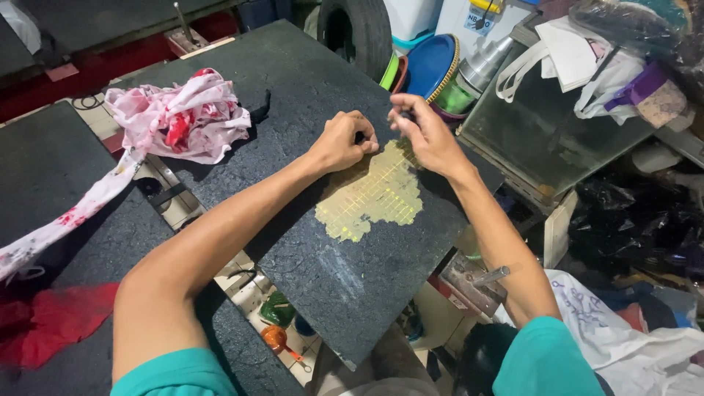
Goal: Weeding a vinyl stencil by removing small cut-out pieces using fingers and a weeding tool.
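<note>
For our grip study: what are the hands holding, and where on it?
Both the left hand and right hand pinch the far edge of the yellow patch.

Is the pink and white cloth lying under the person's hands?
No, the pink and white cloth lies at the board's far left corner, apart from the left hand and right hand.

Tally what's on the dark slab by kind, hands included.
Hands: 2, left hand and right hand
Yellow gridded patch: 1
Pink and red stained cloth: 1
Total: 4, all on the dark slab
</note>
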